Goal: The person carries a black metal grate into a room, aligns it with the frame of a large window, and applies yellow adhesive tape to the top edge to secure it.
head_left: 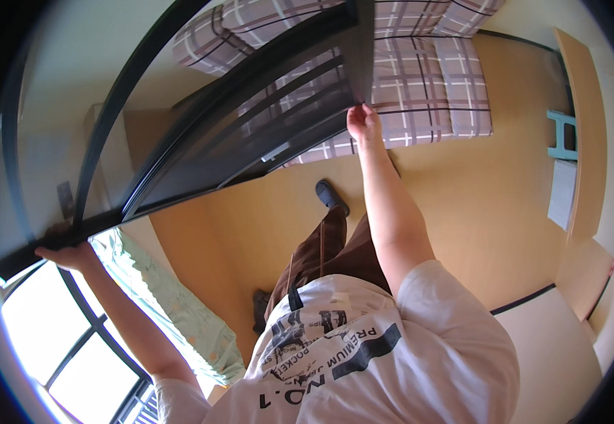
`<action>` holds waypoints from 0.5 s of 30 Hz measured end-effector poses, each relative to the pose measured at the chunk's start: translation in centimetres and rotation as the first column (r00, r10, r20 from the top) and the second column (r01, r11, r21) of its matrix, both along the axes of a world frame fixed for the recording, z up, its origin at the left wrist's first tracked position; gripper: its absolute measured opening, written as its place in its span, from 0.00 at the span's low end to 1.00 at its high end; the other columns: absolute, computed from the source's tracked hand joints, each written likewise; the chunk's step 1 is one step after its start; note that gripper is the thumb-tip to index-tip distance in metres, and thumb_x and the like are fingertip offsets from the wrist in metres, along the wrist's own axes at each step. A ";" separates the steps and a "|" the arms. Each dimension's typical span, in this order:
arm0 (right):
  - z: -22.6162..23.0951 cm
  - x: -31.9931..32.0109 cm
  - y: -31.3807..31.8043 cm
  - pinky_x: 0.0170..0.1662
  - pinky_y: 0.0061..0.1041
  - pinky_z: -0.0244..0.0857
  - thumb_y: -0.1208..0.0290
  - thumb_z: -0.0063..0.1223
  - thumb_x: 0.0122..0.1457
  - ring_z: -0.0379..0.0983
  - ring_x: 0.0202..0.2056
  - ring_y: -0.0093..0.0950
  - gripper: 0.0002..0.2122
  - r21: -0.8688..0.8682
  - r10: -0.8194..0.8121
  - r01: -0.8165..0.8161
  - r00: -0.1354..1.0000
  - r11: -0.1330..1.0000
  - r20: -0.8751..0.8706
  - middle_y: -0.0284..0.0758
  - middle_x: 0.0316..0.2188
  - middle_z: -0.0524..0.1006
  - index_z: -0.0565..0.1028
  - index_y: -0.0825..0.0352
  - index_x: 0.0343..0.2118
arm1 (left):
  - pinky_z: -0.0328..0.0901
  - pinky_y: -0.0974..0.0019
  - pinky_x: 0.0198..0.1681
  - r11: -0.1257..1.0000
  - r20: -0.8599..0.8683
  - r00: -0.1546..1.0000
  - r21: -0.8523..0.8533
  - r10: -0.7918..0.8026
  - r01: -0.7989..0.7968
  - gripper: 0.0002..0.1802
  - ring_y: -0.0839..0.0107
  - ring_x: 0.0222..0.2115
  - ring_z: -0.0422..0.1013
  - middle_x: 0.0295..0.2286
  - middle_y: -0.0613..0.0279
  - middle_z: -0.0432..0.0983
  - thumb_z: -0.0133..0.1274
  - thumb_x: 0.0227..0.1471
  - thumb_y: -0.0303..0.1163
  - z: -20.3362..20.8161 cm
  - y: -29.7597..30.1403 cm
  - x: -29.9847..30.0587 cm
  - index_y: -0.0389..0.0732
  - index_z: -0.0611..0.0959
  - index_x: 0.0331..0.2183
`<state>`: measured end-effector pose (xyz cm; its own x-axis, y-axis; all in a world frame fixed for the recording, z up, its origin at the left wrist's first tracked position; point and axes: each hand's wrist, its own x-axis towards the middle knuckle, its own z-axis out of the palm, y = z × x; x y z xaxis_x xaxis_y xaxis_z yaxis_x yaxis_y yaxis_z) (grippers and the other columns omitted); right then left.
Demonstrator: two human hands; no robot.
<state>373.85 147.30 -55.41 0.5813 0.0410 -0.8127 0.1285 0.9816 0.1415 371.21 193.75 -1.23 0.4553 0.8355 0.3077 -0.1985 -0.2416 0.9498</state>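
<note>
A large black-framed panel (208, 159) with dark bars and see-through or glossy panes stretches across the upper left, tilted in front of me. At its lower left end, my left hand (70, 256) grips the frame's edge, with some of the fingers hidden. My right arm reaches far forward, and my right hand (365, 126) closes on the panel's right corner beside an upright black bar (361, 56). A small pale latch-like piece (275, 152) shows on the panel's near edge.
Behind the panel stands a plaid sofa (413, 85). A bright window (88, 346) with a pale green curtain (173, 304) lies at lower left. On the right are a wooden board (582, 134), a blue-green stool (561, 134) and a white box-like thing (562, 194). The floor (455, 212) is wood-coloured.
</note>
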 end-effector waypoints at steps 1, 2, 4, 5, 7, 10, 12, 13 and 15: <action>0.2 -0.5 0.1 0.41 0.32 0.73 0.73 0.57 0.59 0.76 0.30 0.27 0.02 0.010 0.096 -0.096 0.995 0.995 0.008 0.30 0.28 0.79 0.78 0.62 0.33 | 0.61 0.52 0.57 0.995 -0.010 0.996 0.024 -0.091 0.092 0.33 0.64 0.41 0.75 0.32 0.62 0.77 0.39 0.60 0.67 -0.7 4.7 -0.6 0.46 0.78 0.38; 1.7 -1.7 0.9 0.43 0.34 0.72 0.68 0.59 0.58 0.74 0.29 0.25 0.04 -0.020 0.164 -0.165 0.986 0.986 -0.028 0.29 0.26 0.78 0.78 0.62 0.31 | 0.62 0.54 0.54 0.996 -0.001 0.997 0.022 -0.081 0.081 0.32 0.66 0.38 0.75 0.30 0.63 0.77 0.39 0.60 0.67 -1.1 5.0 -0.9 0.46 0.77 0.35; 4.3 -3.3 4.5 0.39 0.27 0.73 0.70 0.54 0.60 0.74 0.27 0.23 0.05 -0.219 0.217 -0.270 0.946 0.938 -0.240 0.30 0.23 0.78 0.76 0.62 0.27 | 0.64 0.56 0.49 0.997 0.016 0.997 0.023 -0.074 0.074 0.32 0.67 0.33 0.74 0.28 0.63 0.75 0.38 0.61 0.66 -1.3 4.2 -0.9 0.46 0.77 0.32; -2.1 -5.2 2.6 0.30 0.21 0.73 0.69 0.53 0.60 0.73 0.22 0.22 0.06 -0.362 0.409 -0.231 0.719 0.903 0.562 0.30 0.21 0.77 0.75 0.63 0.27 | 0.66 0.56 0.46 0.989 0.053 0.988 0.006 -0.145 0.145 0.32 0.67 0.32 0.74 0.27 0.62 0.75 0.37 0.61 0.66 -0.7 2.2 2.0 0.46 0.76 0.32; 4.8 -9.4 15.0 0.31 0.23 0.74 0.71 0.54 0.60 0.77 0.25 0.24 0.04 -0.337 0.661 -0.709 0.703 0.620 -0.262 0.30 0.23 0.79 0.76 0.63 0.29 | 0.64 0.61 0.41 0.991 0.016 0.992 0.049 -0.122 0.121 0.32 0.70 0.27 0.73 0.20 0.67 0.72 0.37 0.62 0.66 -0.8 3.9 -1.9 0.48 0.76 0.26; 5.3 -11.2 23.9 0.43 0.33 0.74 0.72 0.57 0.59 0.77 0.39 0.26 0.06 -0.288 0.856 -0.836 0.509 0.468 -0.086 0.32 0.35 0.80 0.77 0.63 0.39 | 0.63 0.63 0.39 0.999 0.013 1.000 0.030 0.009 -0.010 0.34 0.71 0.24 0.72 0.19 0.66 0.73 0.35 0.62 0.67 -0.3 -1.0 0.7 0.48 0.75 0.24; 6.2 -10.9 29.7 0.47 0.37 0.71 0.73 0.58 0.58 0.73 0.49 0.29 0.13 -0.309 0.873 -0.839 0.484 0.448 -0.048 0.33 0.45 0.79 0.75 0.61 0.46 | 0.63 0.62 0.39 0.997 0.010 1.000 0.073 0.000 -0.001 0.34 0.71 0.24 0.72 0.19 0.66 0.73 0.35 0.62 0.67 -0.3 -0.9 0.6 0.48 0.74 0.23; 6.6 -10.4 32.1 0.48 0.38 0.71 0.73 0.58 0.58 0.70 0.54 0.30 0.15 -0.280 0.870 -0.839 0.492 0.466 -0.026 0.34 0.48 0.77 0.75 0.61 0.49 | 0.62 0.62 0.40 0.996 0.007 1.000 0.094 -0.008 0.007 0.34 0.71 0.25 0.71 0.19 0.66 0.73 0.35 0.62 0.67 -0.4 -0.7 0.6 0.48 0.74 0.23; 7.7 -10.2 35.7 0.48 0.41 0.69 0.74 0.60 0.56 0.68 0.54 0.27 0.12 -0.240 0.878 -0.848 0.477 0.472 0.042 0.32 0.45 0.76 0.74 0.61 0.43 | 0.61 0.64 0.40 0.996 0.006 1.000 0.093 -0.016 0.015 0.33 0.71 0.24 0.70 0.19 0.67 0.72 0.35 0.62 0.67 -0.9 0.6 -0.3 0.49 0.72 0.22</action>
<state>363.68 182.97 -47.73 0.4300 0.4658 -0.7734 -0.8039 0.5874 -0.0932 370.92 194.38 -2.16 0.4658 0.7958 0.3870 -0.2090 -0.3261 0.9220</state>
